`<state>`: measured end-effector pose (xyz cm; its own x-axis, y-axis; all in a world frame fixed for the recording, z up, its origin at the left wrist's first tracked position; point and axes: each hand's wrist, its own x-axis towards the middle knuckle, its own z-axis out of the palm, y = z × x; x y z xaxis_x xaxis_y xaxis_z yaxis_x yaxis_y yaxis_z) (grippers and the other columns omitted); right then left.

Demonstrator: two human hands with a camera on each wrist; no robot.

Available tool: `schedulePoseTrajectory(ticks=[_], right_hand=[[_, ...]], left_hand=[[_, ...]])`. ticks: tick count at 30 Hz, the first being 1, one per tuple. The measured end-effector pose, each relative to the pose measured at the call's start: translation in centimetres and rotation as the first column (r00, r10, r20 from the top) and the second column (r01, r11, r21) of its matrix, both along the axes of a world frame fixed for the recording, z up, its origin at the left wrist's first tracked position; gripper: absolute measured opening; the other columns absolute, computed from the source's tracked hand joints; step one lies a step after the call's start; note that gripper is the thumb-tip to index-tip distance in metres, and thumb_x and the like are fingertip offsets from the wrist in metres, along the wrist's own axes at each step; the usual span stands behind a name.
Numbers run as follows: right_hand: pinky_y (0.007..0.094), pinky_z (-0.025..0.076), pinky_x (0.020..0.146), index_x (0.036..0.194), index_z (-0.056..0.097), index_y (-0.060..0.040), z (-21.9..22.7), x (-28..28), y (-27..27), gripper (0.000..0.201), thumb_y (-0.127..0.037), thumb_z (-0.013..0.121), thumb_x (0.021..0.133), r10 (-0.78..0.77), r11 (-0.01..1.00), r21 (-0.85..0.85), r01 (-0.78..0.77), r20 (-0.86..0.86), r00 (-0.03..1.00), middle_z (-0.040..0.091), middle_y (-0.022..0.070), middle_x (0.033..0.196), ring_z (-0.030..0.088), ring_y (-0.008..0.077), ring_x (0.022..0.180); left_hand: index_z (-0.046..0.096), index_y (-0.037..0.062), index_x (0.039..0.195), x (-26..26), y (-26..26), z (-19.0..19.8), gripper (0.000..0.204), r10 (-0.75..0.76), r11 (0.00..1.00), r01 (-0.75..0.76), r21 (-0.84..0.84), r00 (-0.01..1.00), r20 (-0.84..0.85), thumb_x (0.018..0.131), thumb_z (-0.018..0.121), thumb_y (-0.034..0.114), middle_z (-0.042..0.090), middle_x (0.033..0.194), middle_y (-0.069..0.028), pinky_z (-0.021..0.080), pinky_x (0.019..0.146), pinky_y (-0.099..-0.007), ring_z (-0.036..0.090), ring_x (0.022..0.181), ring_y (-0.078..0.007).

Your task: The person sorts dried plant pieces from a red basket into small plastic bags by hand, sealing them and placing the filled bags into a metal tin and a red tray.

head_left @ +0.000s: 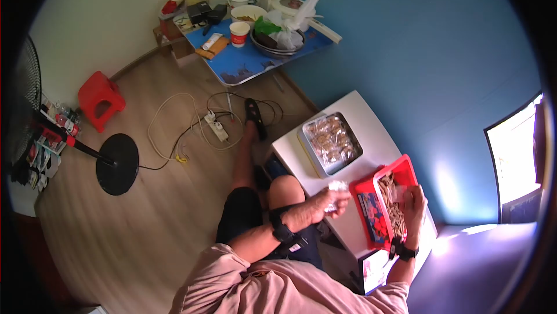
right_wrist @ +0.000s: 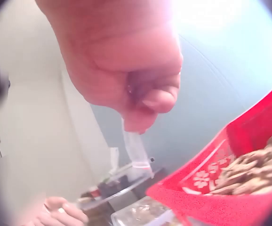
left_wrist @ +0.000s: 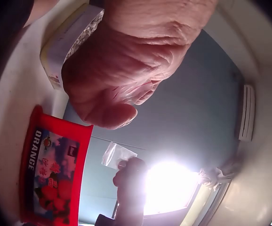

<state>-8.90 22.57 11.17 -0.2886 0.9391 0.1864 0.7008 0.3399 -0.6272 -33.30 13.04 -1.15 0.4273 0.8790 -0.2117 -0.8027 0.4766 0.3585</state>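
My left hand (head_left: 316,208) has its fingers curled round crumpled clear plastic (head_left: 336,193), beside the red basket's left edge. Over the red basket (head_left: 358,189), my right hand (head_left: 414,205) pinches a small clear bag (head_left: 397,193), which hangs from the fingertips in the right wrist view (right_wrist: 136,149). Brown stick-like pieces (right_wrist: 251,172) lie in the basket. Behind it on the white table (head_left: 361,105) stands a rectangular tin (head_left: 321,166) filled with small clear packets (head_left: 332,140) of brown pieces. The left wrist view shows the basket's printed label (left_wrist: 53,174).
A blue folding table (head_left: 232,73) at the back holds bowls, a paper cup (head_left: 239,34) and plastic bags. On the floor are a power strip (head_left: 216,127) with cables, a red stool (head_left: 100,98) and a standing fan's round base (head_left: 118,164). A blue wall rises behind the white table.
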Motion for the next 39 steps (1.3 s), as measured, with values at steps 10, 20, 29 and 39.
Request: schedulePoseTrajectory(ticks=[10,20,29,39], right_hand=[[0.0328,0.049,0.056,0.088,0.061,-0.0022,0.6,-13.6,-5.8,0.004,-0.003,0.061,0.084,0.678,0.688,-0.176,-0.704,-0.188,0.710,0.063,0.0087,0.073,0.063,0.0231,0.061],[0.0397,0.052,0.061,0.092,0.061,-0.0042,-3.1,-18.3,-8.7,0.010,-0.008,0.064,0.083,0.816,0.578,0.024,-0.815,-0.010,0.578,0.064,0.0141,0.076,0.065,0.0349,0.067],[0.0370,0.053,0.061,0.091,0.061,-0.0039,-3.7,-16.8,-8.6,0.008,-0.009,0.064,0.086,0.809,0.581,-0.095,-0.808,-0.043,0.587,0.066,0.0116,0.076,0.067,0.0306,0.066],[0.0359,0.052,0.063,0.092,0.064,-0.0029,-6.6,-16.8,-7.1,0.010,-0.008,0.066,0.084,0.780,0.589,-0.136,-0.797,-0.162,0.604,0.067,0.0132,0.079,0.067,0.0290,0.070]], left_hand=[[0.058,0.0065,0.092,-4.9,-5.2,1.0,0.060,-0.101,0.981,0.074,0.180,0.984,0.148,0.090,0.047,0.066,0.052,0.064,-0.0011,0.030,0.041,-0.0228,0.047,0.050,-0.0120],[0.057,0.0076,0.085,-7.5,-11.0,1.8,0.038,0.024,0.989,-0.012,0.149,0.997,-0.079,0.088,0.062,0.045,0.051,0.063,-0.0008,0.032,0.045,-0.0215,0.046,0.052,-0.0091],[0.060,-0.0025,0.093,-7.0,-10.8,0.2,0.018,-0.129,0.988,0.136,0.074,0.988,-0.090,0.087,0.056,0.014,0.061,0.076,-0.0108,0.045,0.054,-0.0270,0.058,0.062,-0.0174],[0.062,-0.0025,0.097,-7.3,-10.8,-0.5,0.021,-0.101,0.992,0.101,0.070,0.995,-0.010,0.079,0.051,0.001,0.066,0.088,-0.0126,0.057,0.082,-0.0414,0.067,0.089,-0.0282]])
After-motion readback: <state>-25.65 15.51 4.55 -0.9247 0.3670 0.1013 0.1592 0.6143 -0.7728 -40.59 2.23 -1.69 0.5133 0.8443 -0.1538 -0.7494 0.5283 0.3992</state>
